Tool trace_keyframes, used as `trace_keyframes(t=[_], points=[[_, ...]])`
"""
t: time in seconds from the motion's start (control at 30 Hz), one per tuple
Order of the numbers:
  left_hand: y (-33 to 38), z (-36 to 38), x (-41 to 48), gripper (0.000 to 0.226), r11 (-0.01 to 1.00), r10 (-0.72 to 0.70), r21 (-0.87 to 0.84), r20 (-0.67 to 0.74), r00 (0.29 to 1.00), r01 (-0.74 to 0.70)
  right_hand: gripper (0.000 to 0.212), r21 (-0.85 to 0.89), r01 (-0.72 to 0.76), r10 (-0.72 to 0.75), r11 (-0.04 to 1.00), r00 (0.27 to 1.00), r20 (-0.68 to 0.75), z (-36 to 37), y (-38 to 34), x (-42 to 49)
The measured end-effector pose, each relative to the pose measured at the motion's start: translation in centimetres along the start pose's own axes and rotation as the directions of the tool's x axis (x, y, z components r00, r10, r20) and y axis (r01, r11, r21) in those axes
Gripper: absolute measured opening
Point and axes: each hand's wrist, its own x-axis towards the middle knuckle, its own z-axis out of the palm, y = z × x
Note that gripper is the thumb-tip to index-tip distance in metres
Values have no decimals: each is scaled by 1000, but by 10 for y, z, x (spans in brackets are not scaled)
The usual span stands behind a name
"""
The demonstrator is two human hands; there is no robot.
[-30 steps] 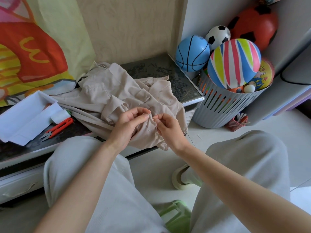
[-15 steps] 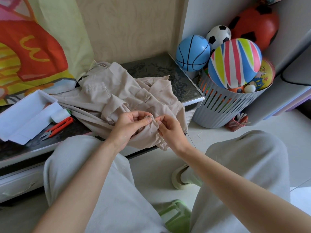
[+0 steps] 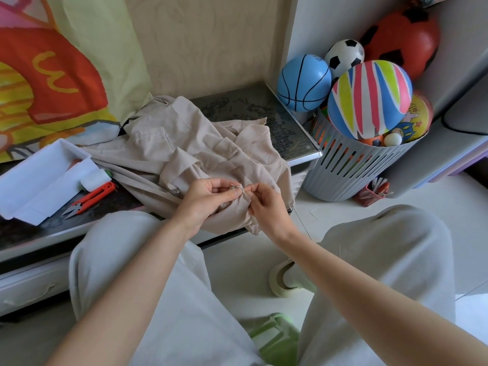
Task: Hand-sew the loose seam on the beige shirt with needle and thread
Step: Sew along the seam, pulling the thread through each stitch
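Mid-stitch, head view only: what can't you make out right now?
All in the head view:
- Needle: too small, mostly hidden in the right hand's pinch.
- Loose seam: covered by the left hand's fingers and folds of the beige shirt.
- White tray contents: partly hidden by its walls.
- Grey basket lower contents: hidden under the striped ball.

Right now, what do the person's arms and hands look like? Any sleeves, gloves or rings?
The left hand and the right hand wear no gloves, and I can see no ring, watch or bracelet. The arms behind them are bare, with no sleeves in view. Below them, the legs are in loose pale grey fabric trousers.
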Motion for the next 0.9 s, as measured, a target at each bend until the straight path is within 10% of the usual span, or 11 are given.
trace_keyframes(t=[0.9], points=[[4,3,-3,11,986,136,111,-74,988,-128,7,4,12,-12,1000,999,-36,1,-19,2]])
